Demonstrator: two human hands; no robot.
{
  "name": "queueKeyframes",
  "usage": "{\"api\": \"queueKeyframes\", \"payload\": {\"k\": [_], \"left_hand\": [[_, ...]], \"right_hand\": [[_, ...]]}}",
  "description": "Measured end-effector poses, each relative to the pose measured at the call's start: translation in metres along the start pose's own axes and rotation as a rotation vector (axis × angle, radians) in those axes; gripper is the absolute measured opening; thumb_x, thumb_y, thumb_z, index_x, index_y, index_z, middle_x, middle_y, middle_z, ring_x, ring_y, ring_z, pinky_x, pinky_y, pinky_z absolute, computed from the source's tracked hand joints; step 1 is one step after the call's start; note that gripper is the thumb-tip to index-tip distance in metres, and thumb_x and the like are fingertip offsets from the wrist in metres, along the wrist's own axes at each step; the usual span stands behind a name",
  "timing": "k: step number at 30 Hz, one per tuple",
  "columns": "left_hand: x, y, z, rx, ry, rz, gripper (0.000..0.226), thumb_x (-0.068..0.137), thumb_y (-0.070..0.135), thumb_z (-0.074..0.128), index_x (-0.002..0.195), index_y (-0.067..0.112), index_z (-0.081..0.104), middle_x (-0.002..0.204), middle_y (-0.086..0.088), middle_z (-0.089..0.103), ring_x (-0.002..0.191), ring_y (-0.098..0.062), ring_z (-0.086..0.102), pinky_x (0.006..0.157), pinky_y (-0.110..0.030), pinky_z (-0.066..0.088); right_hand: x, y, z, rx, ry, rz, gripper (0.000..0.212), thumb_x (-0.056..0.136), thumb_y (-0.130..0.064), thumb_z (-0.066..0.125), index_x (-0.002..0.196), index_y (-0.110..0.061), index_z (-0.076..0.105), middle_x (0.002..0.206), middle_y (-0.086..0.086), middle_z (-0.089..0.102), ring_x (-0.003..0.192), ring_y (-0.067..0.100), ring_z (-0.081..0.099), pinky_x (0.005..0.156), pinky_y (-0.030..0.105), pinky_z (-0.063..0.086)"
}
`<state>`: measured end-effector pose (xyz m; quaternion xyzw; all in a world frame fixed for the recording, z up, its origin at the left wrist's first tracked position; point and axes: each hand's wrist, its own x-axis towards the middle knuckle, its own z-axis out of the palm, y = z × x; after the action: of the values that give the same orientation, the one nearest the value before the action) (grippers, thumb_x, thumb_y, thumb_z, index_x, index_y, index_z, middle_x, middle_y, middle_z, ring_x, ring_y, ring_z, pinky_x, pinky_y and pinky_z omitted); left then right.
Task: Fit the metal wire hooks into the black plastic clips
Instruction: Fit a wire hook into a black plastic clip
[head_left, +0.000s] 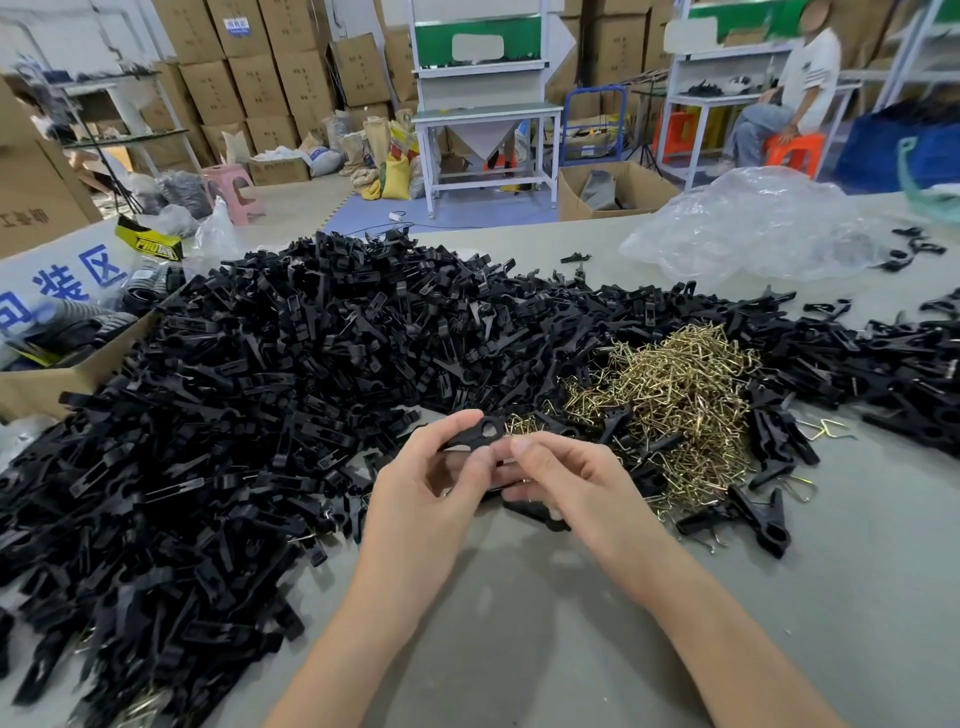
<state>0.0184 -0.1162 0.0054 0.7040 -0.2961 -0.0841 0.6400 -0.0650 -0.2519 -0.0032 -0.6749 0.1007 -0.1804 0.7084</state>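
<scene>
Black plastic clip (475, 435) sits near centre, pinched between left hand (431, 473) and right hand (563, 475), which are drawn together. Whether a hook is in the grip cannot be told. Risk: the wire hooks (670, 395) heaped to the right interlock, so several may lift at once.

Bright, even overhead light. Sharp focus and slight sheen on heap of black plastic clips (260, 389). Glare on crumpled clear plastic bag (753, 228) behind-right of heap. Soft shadows on grey tabletop (519, 649) before heap. Background beyond heap blurred, edges bowed.
</scene>
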Motion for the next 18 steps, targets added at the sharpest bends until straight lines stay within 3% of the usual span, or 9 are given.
{"api": "queueKeyframes", "payload": {"k": [4, 6, 9, 13, 18], "left_hand": [[-0.002, 0.004, 0.003, -0.115, -0.023, -0.019, 0.028, 0.094, 0.009, 0.067, 0.113, 0.03, 0.068, 0.08, 0.004, 0.077, 0.081, -0.005, 0.074, 0.072, -0.009, 0.051], [-0.003, 0.005, 0.005, -0.154, -0.029, -0.037, 0.027, 0.094, 0.008, 0.066, 0.112, 0.028, 0.068, 0.078, 0.003, 0.078, 0.081, -0.004, 0.074, 0.071, -0.008, 0.051], [-0.002, 0.006, 0.004, -0.151, -0.054, -0.074, 0.023, 0.094, 0.013, 0.066, 0.112, 0.027, 0.068, 0.086, 0.008, 0.078, 0.086, -0.003, 0.074, 0.072, -0.008, 0.051], [-0.001, 0.005, 0.004, -0.085, -0.085, -0.069, 0.019, 0.095, 0.016, 0.066, 0.109, 0.028, 0.07, 0.097, 0.015, 0.077, 0.09, 0.0, 0.071, 0.077, -0.01, 0.05], [-0.006, 0.003, 0.011, -0.021, -0.034, -0.02, 0.019, 0.095, 0.015, 0.066, 0.107, 0.029, 0.072, 0.091, 0.013, 0.075, 0.08, -0.003, 0.072, 0.068, -0.007, 0.048]], "right_hand": [[0.002, -0.001, 0.002, 0.035, 0.068, -0.031, 0.017, 0.088, -0.038, 0.066, 0.092, -0.025, 0.076, 0.092, 0.001, 0.078, 0.09, 0.012, 0.074, 0.074, 0.021, 0.057], [0.003, 0.003, 0.001, 0.088, 0.103, -0.041, 0.026, 0.084, -0.037, 0.069, 0.105, -0.022, 0.069, 0.096, 0.001, 0.076, 0.091, 0.019, 0.074, 0.076, 0.03, 0.06], [0.003, 0.003, 0.0, 0.073, 0.084, -0.059, 0.026, 0.093, -0.025, 0.067, 0.118, -0.019, 0.068, 0.106, 0.003, 0.075, 0.095, 0.021, 0.074, 0.08, 0.034, 0.061], [0.003, 0.004, 0.002, 0.055, 0.107, -0.045, 0.017, 0.098, -0.021, 0.065, 0.113, -0.018, 0.071, 0.107, 0.003, 0.075, 0.095, 0.019, 0.072, 0.082, 0.032, 0.061], [0.004, 0.004, 0.002, 0.069, 0.108, -0.029, 0.013, 0.099, -0.013, 0.063, 0.11, -0.014, 0.068, 0.107, 0.004, 0.077, 0.103, 0.026, 0.073, 0.091, 0.044, 0.06]]}}
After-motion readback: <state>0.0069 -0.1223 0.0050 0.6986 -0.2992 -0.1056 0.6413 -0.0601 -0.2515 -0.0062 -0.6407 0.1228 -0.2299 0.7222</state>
